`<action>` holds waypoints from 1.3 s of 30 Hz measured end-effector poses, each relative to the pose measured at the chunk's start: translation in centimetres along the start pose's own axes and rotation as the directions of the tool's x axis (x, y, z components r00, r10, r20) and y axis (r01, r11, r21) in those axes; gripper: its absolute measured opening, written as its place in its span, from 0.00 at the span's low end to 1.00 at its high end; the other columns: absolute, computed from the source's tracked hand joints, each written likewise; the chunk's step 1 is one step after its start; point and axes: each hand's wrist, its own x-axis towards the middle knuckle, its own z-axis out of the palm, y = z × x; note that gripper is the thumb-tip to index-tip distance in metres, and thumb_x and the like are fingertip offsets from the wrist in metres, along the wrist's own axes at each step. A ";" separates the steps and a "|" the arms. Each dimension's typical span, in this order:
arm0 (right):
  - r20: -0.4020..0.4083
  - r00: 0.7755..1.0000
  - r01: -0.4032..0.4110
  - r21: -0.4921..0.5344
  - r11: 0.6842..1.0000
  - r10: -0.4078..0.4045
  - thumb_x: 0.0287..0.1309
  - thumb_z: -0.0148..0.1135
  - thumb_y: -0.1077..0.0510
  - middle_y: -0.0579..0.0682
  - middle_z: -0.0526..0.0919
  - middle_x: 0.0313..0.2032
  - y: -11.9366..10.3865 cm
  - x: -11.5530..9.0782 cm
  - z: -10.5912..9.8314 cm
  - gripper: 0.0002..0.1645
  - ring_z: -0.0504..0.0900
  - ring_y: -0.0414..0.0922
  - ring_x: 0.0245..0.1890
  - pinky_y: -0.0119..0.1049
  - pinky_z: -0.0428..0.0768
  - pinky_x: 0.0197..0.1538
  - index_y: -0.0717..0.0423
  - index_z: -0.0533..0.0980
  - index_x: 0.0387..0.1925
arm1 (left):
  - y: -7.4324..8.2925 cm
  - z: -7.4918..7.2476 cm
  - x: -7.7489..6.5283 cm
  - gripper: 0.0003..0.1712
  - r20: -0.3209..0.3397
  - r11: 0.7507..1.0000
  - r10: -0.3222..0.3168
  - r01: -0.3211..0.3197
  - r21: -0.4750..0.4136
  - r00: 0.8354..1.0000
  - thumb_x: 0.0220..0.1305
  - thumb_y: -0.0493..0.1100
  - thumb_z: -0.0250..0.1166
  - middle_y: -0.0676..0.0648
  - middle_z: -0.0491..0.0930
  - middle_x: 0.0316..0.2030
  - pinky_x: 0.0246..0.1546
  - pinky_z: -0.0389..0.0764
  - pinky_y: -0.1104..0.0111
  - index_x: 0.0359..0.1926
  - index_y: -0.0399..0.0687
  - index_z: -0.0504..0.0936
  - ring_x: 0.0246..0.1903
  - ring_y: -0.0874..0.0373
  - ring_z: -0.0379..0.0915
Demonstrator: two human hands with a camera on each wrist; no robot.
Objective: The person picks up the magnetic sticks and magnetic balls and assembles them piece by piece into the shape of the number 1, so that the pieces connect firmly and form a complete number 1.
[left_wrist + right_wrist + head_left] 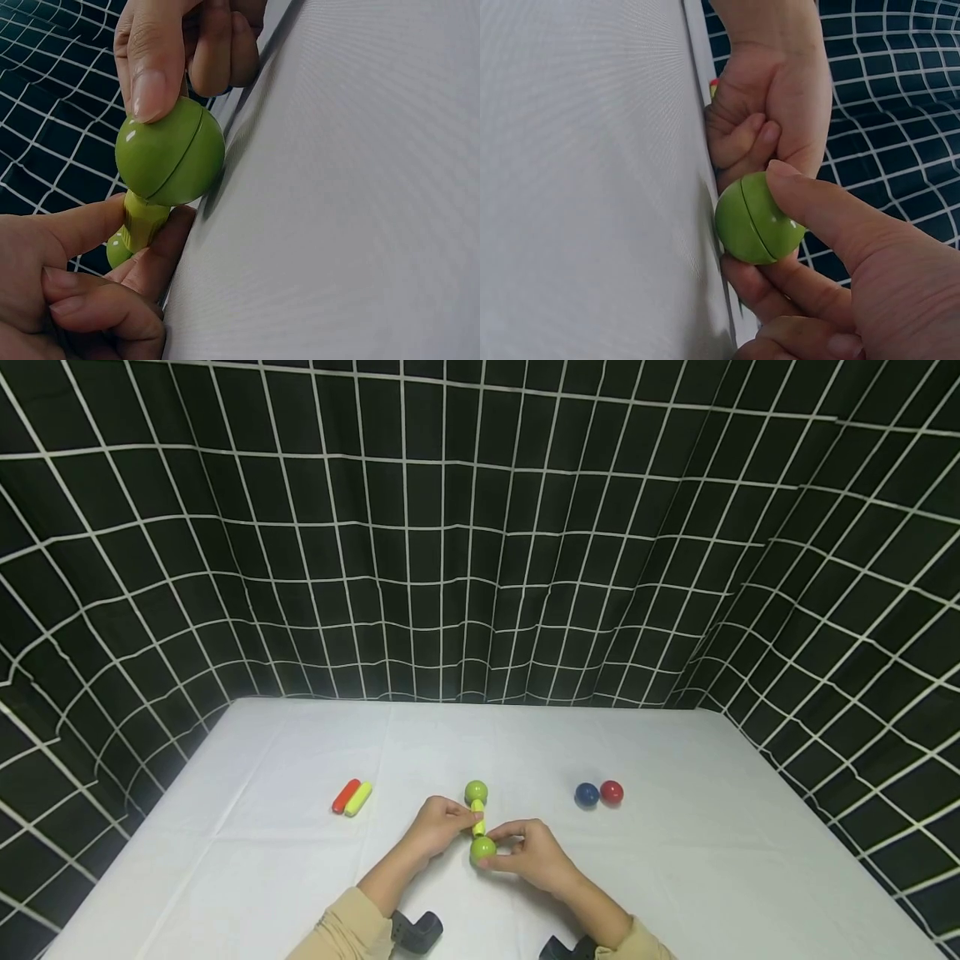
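Near the middle of the table my left hand (441, 823) pinches a yellow-green rod (477, 820) between thumb and fingers. Beyond it, a green ball (476, 791) is at the rod's far end. My right hand (534, 857) grips a second green ball (483, 850) at the near end. In the left wrist view this near ball (171, 151) has a seam line and meets the yellow rod (144, 220); the far ball (118, 251) shows partly behind. The right wrist view has the thumb and fingers around the near ball (754, 219), which hides the rod.
To the left lie a red rod (346, 796) and a yellow rod (358, 798) side by side. A blue ball (587, 794) and a red ball (612, 792) sit together at the right. Black cloth with a white grid (450, 552) hangs around the white table (285, 893).
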 end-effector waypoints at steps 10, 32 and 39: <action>-0.051 0.999 -0.016 -0.002 1.000 0.016 0.40 0.74 0.50 0.57 0.85 0.37 -0.1 0.2 0.3 0.26 0.60 0.33 0.10 0.21 0.59 0.14 0.64 0.80 0.38 | 0.1 -0.2 -0.1 0.18 0.003 1.000 0.010 -0.010 -0.020 1.000 0.58 0.49 0.63 0.47 0.81 0.27 0.14 0.59 0.75 0.31 0.36 0.83 0.14 0.66 0.56; -0.027 0.999 -0.021 0.026 0.999 0.022 0.40 0.74 0.52 0.52 0.85 0.35 0.3 0.2 0.3 0.23 0.58 0.30 0.09 0.20 0.58 0.13 0.62 0.79 0.37 | 0.0 0.0 0.0 0.18 0.005 1.000 0.002 -0.002 0.000 1.000 0.57 0.50 0.63 0.45 0.83 0.31 0.24 0.68 0.71 0.31 0.36 0.83 0.22 0.61 0.64; -0.024 1.000 -0.016 0.038 0.999 0.017 0.40 0.74 0.52 0.53 0.84 0.36 0.3 0.2 0.4 0.23 0.58 0.30 0.09 0.20 0.58 0.13 0.62 0.79 0.37 | -0.2 0.0 0.1 0.18 0.000 1.000 0.016 -0.016 0.003 1.000 0.57 0.50 0.63 0.46 0.83 0.29 0.22 0.68 0.73 0.31 0.37 0.83 0.23 0.61 0.65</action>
